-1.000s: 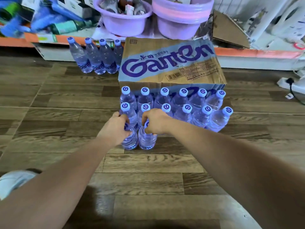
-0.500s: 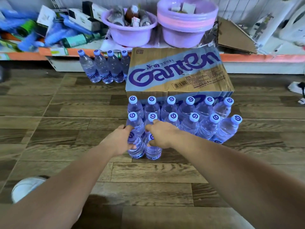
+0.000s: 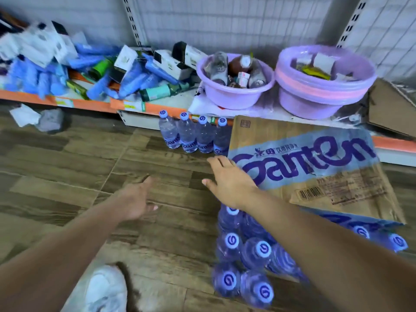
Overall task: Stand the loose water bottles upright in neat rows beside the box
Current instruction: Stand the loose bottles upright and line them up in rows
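Right hand [image 3: 227, 179] open, fingers spread and stretched toward upper centre of frame, holding nothing; it hangs over the left edge of the box [image 3: 315, 176]. Left hand [image 3: 135, 199] also open, fingers loose, empty, over the floor [image 3: 67, 176] left of centre. Your target looks to be the four bottles [image 3: 191, 137] standing upright in a line against the shelf base [image 3: 139, 120] at upper centre, shoulder to shoulder, the rightmost just beside the box corner. Built rows [image 3: 245, 262] stand upright at lower right, hard against the box front, directly under your right forearm. Risks, as I judge them: drop that forearm and you clip the caps and domino the rows; grab one of the four carelessly and its touching neighbours go over; your shoe [image 3: 105, 289] at lower left is near the rows' corner, so a shuffle could kick them
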Available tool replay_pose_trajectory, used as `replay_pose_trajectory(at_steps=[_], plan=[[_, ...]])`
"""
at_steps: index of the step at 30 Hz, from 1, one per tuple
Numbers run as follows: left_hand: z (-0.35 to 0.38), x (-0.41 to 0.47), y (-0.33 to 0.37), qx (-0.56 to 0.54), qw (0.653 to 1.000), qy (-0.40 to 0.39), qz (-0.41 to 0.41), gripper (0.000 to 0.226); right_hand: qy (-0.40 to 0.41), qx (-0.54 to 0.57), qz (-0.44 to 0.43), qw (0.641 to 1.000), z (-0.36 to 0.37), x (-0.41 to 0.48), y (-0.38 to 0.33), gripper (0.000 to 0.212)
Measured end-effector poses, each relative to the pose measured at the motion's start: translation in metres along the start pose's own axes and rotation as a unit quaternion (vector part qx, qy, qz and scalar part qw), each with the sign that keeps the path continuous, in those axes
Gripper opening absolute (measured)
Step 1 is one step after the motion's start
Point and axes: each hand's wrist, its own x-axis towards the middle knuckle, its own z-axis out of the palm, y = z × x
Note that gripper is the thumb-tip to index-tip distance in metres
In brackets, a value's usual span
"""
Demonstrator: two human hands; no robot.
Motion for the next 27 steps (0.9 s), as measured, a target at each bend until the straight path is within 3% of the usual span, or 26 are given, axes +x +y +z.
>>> replay_pose_trajectory(at_steps=[8, 19, 27], plan=[[-0.07, 0.125, -0.043, -0.05, 0.997, 0.051, -0.019, 0.081, 0.005, 0.001, 0.011, 1.0, 0.006, 0.16, -0.01, 0.076], [-0.103, 0.291, -0.044, -0.031, 0.978, 0.154, 0.134, 0.082, 0.015, -0.05, 0.031, 0.998, 0.027, 0.299, -0.002, 0.078], [-0.102, 0.321, -0.028, 0.072, 0.969, 0.195, 0.131, 0.045, 0.062, -0.176, 0.059, 0.981, 0.039, 0.314, -0.005, 0.045]])
